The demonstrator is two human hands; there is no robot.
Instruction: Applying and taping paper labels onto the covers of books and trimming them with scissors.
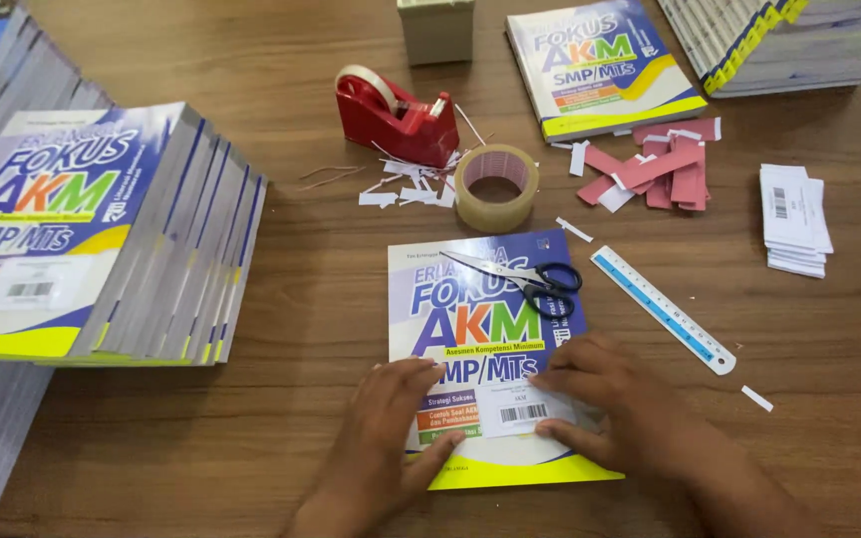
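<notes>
While both hands, the left hand point(391, 423) and right hand point(600, 403), press flat on a barcode label point(522, 408) at the book's point(480, 329) lower cover, uneven pressure could leave it crooked.

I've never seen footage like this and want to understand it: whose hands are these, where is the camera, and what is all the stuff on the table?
There is no machine here. A person wears a camera on the head, so the single picture looks down at their own two bare hands over a wooden table. The left hand and right hand press on a white barcode label lying on the cover of a blue and yellow book. Neither hand grips anything. A pair of scissors rests on the same book. Around it lie a ruler, a roll of clear tape, a red tape dispenser, red paper strips, a small pile of labels and a stack of similar books at the left.
</notes>
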